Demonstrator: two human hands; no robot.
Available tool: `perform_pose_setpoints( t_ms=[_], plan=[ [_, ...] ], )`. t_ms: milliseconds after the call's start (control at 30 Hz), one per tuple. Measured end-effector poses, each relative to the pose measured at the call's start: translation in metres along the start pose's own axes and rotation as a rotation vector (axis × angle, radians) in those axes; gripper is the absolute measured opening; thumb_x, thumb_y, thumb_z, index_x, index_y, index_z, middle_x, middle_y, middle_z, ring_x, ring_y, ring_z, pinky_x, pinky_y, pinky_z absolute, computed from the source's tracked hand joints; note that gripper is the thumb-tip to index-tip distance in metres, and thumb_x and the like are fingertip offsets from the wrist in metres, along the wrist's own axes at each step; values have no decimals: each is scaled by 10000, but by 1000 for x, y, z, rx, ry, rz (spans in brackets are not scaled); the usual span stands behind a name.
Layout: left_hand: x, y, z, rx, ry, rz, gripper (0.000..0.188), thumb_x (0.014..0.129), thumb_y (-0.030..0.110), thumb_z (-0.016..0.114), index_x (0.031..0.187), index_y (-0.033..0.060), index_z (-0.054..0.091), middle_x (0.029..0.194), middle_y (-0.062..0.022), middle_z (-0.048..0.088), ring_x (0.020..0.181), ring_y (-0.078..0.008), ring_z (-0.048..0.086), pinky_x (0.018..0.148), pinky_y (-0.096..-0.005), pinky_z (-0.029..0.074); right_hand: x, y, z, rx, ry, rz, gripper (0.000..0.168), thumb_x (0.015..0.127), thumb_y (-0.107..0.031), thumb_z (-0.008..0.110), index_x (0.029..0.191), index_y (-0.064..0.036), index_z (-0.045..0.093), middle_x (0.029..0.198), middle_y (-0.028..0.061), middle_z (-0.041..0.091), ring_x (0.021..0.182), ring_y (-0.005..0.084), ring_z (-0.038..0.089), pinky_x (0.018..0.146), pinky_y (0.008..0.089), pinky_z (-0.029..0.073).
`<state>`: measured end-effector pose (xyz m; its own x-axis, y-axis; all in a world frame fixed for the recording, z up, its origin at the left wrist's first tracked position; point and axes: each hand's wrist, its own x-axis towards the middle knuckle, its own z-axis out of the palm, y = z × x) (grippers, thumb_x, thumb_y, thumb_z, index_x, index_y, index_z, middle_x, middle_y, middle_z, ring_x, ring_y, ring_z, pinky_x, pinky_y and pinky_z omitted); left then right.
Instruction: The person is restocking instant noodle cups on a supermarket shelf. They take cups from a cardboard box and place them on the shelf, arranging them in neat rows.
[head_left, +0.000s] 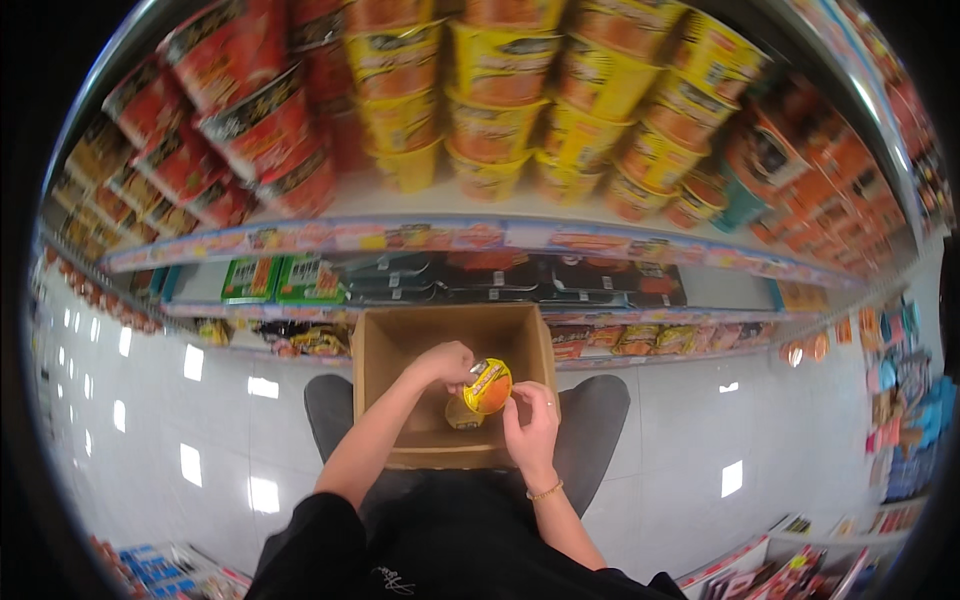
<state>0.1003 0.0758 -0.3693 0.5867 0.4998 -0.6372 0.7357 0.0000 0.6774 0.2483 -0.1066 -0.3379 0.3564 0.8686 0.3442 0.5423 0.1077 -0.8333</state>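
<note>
Over an open cardboard box (454, 459), my left hand (444, 365) grips the left side of an instant noodle cup (489, 386) with a yellow and orange lid. My right hand (531, 424) has its thumb and fingertips at the right rim of that cup. The lid faces up and towards me, while the cup's body is mostly hidden beneath it. Lower inside the box sits another round cup (463, 415), partly covered by the held one. The box stands between my knees, its far side up against the shelving.
Stacked yellow noodle cups (499, 124) and red noodle tubs (255, 120) fill the shelf above the box. Its front edge (450, 234) juts out ahead of me. Flat black packs (491, 281) and green packs (251, 279) lie one level lower, above bagged goods (652, 340). Glossy tile floor (667, 427) surrounds me.
</note>
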Motion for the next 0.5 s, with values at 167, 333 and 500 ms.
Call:
perform_pose_setpoints(
  t_ms=[167,333,500],
  plan=[
    [-70,19,4,-579,36,304,192,896,68,725,801,60,559,751,-87,714,600,-126,663,571,-259,527,-1,-14,-34,-66,-81,-65,782,787,-167,826,1453,-44,435,1464,222,469,1334,416,479,1105,469,420],
    [-103,34,36,-809,26,358,153,920,40,692,863,65,552,774,-97,715,630,-146,689,568,-240,541,-12,4,-30,43,-108,31,1018,719,-199,901,1540,-9,329,1499,227,465,1374,418,463,1151,462,385],
    [-98,33,60,-946,151,539,110,1013,169,594,1016,62,568,918,-91,694,811,-164,674,766,-302,559,-5,-14,-38,169,58,159,1030,704,-164,912,1526,37,325,1460,222,508,1348,354,518,1128,418,418]
  ],
)
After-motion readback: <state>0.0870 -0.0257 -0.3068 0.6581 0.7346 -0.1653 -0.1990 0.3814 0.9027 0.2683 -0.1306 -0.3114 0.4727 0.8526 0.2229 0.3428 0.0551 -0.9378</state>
